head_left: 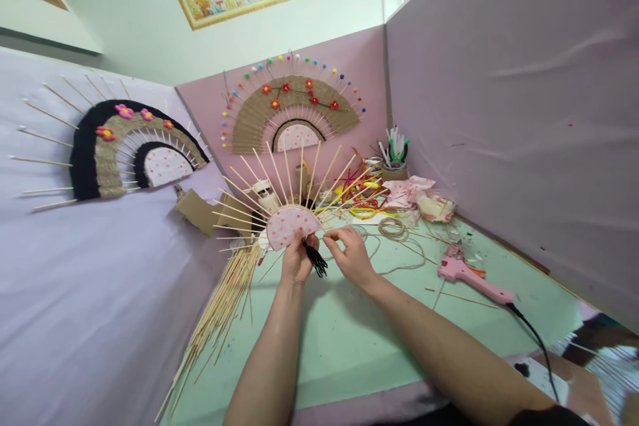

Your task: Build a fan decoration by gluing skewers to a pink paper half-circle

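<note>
Along the left edge of the desk [349, 346] lies a loose bundle of thin sticks [224, 299]. Right of it, my left hand [296, 267] has its grip clamped on the pink half-disc [289, 226], which is up off the desk. The long, flat side faces me, sloping up to the right, and the thin spokes [286, 173] fan out towards the far edge. The black tassel [315, 259] hangs between my hands, just beside the left fingers. My right hand [352, 256] is nearer the disc's right corner, which lies just left of that grip; its thumb and fingertip are together, though I cannot tell whether fine cord is between them. Beyond lies a coil of twine [393, 229]. Near the far right corner, a pot [394, 174] holds white sticks [397, 145] and a green-handled tool [405, 150]. By the right edge lies the pink glue gun [472, 279].
</note>
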`<action>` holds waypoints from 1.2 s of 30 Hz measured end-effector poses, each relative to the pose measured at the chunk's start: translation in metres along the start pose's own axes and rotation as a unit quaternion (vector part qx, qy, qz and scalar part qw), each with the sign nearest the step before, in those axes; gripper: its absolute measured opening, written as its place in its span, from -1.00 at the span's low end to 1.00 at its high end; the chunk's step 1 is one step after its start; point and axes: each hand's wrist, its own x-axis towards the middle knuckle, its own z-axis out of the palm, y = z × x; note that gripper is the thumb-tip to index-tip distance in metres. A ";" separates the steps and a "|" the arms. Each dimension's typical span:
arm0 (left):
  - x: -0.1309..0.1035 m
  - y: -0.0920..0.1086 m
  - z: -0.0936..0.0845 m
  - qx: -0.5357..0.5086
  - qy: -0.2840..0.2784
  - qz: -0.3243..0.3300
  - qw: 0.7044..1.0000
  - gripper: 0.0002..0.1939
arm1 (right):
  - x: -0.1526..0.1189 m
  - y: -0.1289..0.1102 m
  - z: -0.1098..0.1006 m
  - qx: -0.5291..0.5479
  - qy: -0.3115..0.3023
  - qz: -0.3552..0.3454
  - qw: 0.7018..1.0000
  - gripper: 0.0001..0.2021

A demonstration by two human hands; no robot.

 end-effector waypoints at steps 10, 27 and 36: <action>-0.001 -0.001 -0.001 -0.002 -0.014 -0.006 1.000 -0.85 | -0.005 -0.014 -0.002 -0.031 -0.105 -0.147 0.983 -0.84; -0.008 0.002 0.000 -0.017 -0.048 -0.030 0.998 -0.88 | -0.023 -0.021 -0.031 -0.128 -0.200 0.066 0.969 -0.82; -0.002 0.001 -0.007 -0.030 -0.074 -0.065 0.995 -0.80 | -0.021 -0.008 -0.192 -0.293 -0.204 0.213 0.910 -0.71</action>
